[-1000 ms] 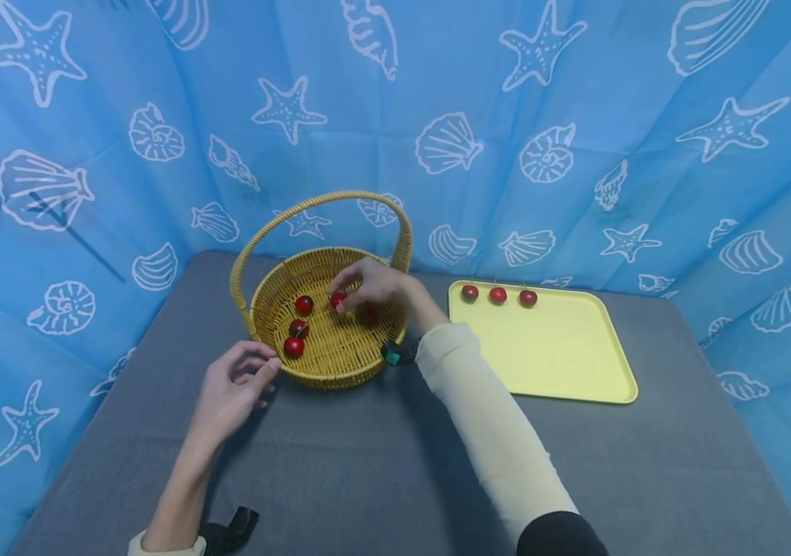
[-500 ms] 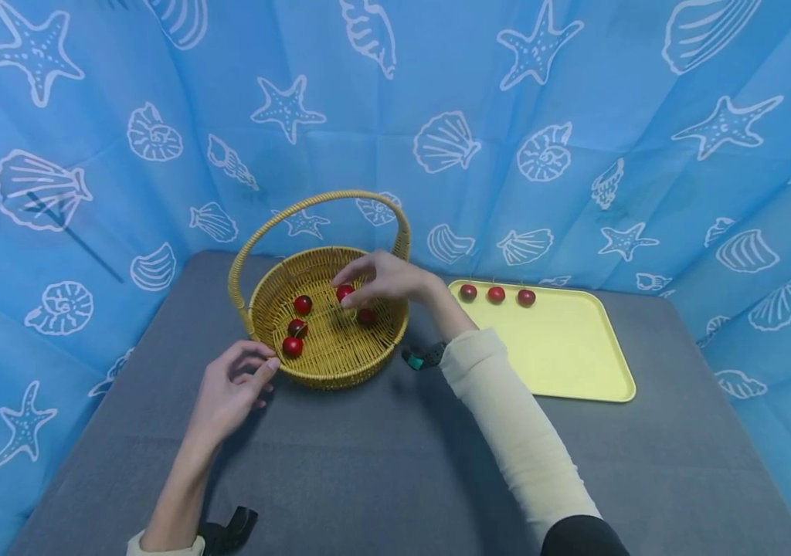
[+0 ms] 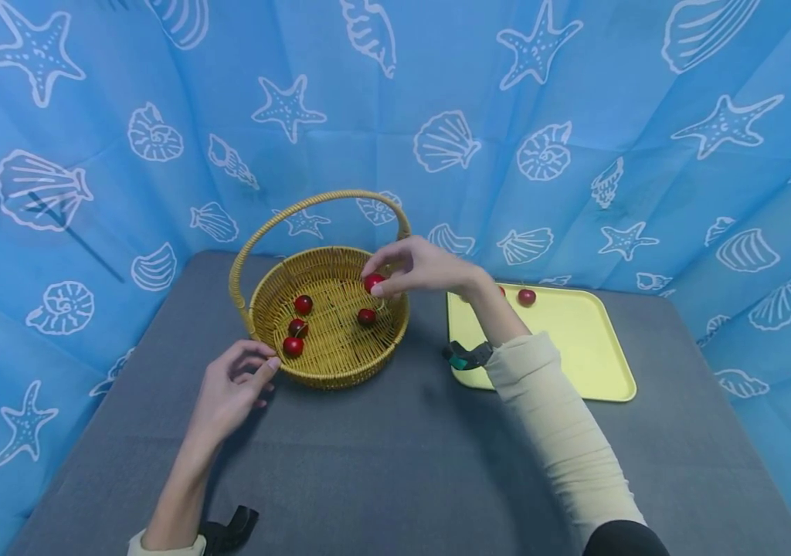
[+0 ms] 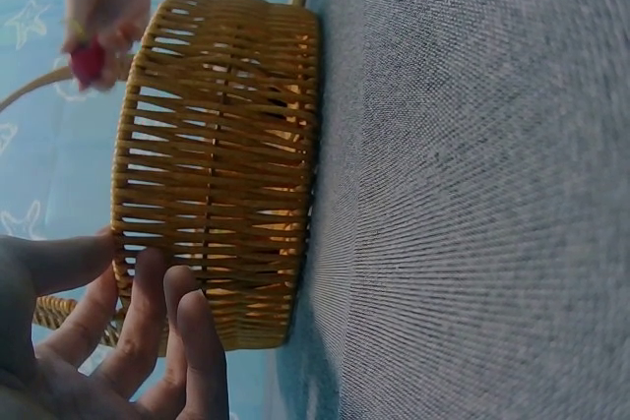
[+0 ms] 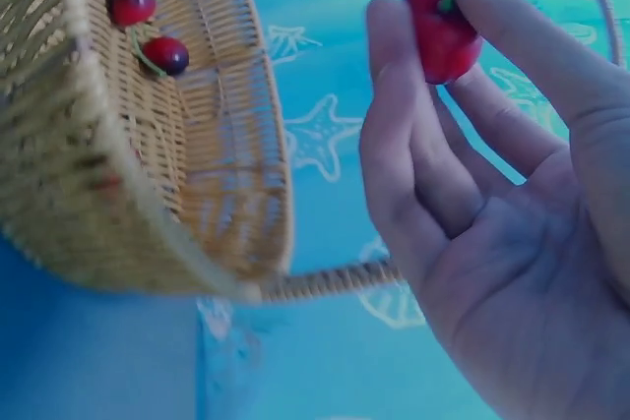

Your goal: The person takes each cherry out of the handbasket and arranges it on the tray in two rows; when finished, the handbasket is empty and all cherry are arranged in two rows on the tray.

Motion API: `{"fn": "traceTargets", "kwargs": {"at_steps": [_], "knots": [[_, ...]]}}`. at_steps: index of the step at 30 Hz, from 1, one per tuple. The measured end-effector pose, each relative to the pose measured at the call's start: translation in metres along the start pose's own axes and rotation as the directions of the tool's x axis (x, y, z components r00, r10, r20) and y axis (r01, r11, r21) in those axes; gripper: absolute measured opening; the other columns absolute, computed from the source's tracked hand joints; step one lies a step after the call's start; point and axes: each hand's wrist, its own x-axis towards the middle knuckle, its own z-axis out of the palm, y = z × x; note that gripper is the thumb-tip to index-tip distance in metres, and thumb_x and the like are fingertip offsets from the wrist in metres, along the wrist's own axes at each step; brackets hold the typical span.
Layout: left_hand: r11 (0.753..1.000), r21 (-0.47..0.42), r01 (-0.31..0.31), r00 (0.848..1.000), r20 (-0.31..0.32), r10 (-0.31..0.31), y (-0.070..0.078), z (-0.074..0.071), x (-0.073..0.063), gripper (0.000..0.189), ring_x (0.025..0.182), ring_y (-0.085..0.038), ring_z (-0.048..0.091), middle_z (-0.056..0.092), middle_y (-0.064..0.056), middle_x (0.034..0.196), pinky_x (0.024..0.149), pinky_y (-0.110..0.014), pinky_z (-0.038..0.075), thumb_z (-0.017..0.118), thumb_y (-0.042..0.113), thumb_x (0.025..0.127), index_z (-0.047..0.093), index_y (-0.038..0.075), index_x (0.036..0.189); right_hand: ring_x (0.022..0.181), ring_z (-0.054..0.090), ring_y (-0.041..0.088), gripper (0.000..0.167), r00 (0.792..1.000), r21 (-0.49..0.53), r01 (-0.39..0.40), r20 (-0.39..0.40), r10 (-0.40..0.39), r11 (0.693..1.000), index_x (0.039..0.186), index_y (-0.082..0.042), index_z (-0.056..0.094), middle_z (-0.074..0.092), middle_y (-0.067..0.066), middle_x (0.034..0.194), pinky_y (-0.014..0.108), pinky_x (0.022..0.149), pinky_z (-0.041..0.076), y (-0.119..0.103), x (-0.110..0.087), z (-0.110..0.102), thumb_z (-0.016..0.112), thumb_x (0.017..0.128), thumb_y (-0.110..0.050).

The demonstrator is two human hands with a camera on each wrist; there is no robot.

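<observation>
A red cherry (image 3: 373, 284) with a green stem is pinched between the thumb and fingers of my right hand (image 3: 426, 266), raised over the right side of the woven basket (image 3: 329, 380). In the right wrist view the held cherry (image 5: 445, 31) is above the rim level. My left hand (image 3: 232, 386) grips the basket's front-left rim, thumb at the edge and fingers (image 4: 148, 302) against the outer weave. Inside the basket lie several cherries: a group at the left, including a front one (image 3: 293, 347), and a single dark one (image 3: 366, 316) at the right.
A yellow tray (image 3: 576, 355) lies right of the basket, partly behind my right forearm. A cherry (image 3: 526, 297) sits near its back edge, with another mostly hidden by the wrist. The basket's tall handle (image 3: 319, 199) arches over it. A blue shell-patterned curtain (image 3: 368, 116) stands behind the grey table (image 3: 354, 479).
My right hand has lifted the cherry from inside the basket and moved right and up with it, uncovering the dark cherry at the right. The left hand has stayed at the rim.
</observation>
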Motion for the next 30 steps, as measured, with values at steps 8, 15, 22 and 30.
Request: {"fn": "traceTargets", "kwargs": {"at_steps": [8, 15, 22, 30], "knots": [[1.000, -0.014, 0.005, 1.000, 0.003, -0.005, 0.000, -0.002, 0.000, 0.029, 0.083, -0.022, 0.078, 0.077, -0.020, 0.111, 0.067, -0.035, 0.064, 0.072, 0.029, 0.106, 0.066, 0.009, 0.127, 0.062, 0.060, 0.009, 0.041, 0.991, -0.019, -0.114, -0.067, 0.112, 0.993, 0.137, -0.018, 0.072, 0.084, 0.008, 0.100, 0.024, 0.046, 0.034, 0.006, -0.045, -0.027, 0.083, 0.098, -0.026], [1.000, -0.025, 0.018, 1.000, 0.005, -0.018, -0.001, -0.002, 0.001, 0.031, 0.083, -0.021, 0.078, 0.079, -0.012, 0.106, 0.067, -0.036, 0.065, 0.073, 0.029, 0.106, 0.065, 0.009, 0.129, 0.055, 0.050, 0.013, 0.040, 0.958, -0.050, -0.222, -0.194, 0.209, 0.974, 0.134, -0.029, 0.072, 0.078, 0.008, 0.087, 0.027, 0.040, 0.028, 0.024, -0.089, -0.051, 0.084, 0.097, -0.035], [0.999, -0.017, 0.027, 1.000, 0.002, -0.027, 0.001, -0.001, 0.000, 0.031, 0.083, -0.020, 0.077, 0.078, -0.013, 0.106, 0.067, -0.034, 0.064, 0.073, 0.029, 0.106, 0.065, 0.010, 0.128, 0.092, 0.078, 0.013, 0.034, 0.919, -0.015, -0.190, -0.354, 0.172, 0.982, 0.138, -0.008, 0.072, 0.072, 0.001, 0.130, 0.026, 0.077, 0.064, 0.054, -0.132, -0.078, 0.071, 0.107, -0.022], [0.999, -0.010, 0.034, 0.999, 0.012, -0.034, 0.000, -0.002, 0.000, 0.033, 0.084, -0.019, 0.077, 0.077, -0.014, 0.109, 0.067, -0.034, 0.064, 0.073, 0.030, 0.106, 0.065, 0.010, 0.130, 0.107, 0.080, 0.007, 0.046, 0.844, -0.025, -0.339, -0.449, 0.292, 0.941, 0.145, -0.005, 0.066, 0.069, 0.008, 0.140, 0.020, 0.096, 0.059, 0.083, -0.174, -0.099, 0.072, 0.106, -0.028]]}}
